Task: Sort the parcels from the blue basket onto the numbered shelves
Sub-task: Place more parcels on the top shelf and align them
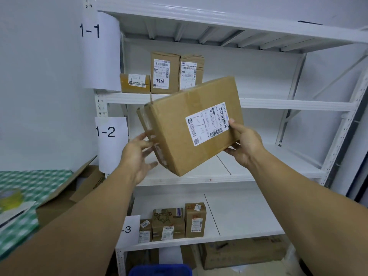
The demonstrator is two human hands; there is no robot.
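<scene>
Right hand clasps the stiff, likely light parcel at a corner, left hand flat against its end.

A single wide-angle camera rides on the person's head, close to the white shelf rack and facing it, tilted slightly down; the parcel sits centre-frame.

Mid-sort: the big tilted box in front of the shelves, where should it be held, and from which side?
Probably by its two opposite ends, one hand from each side: the box is wide, flat-faced and tilted. The left hand spreads against the taped end near the low corner; the right hand clamps the opposite edge, thumb on the labelled face beside the label.
</scene>
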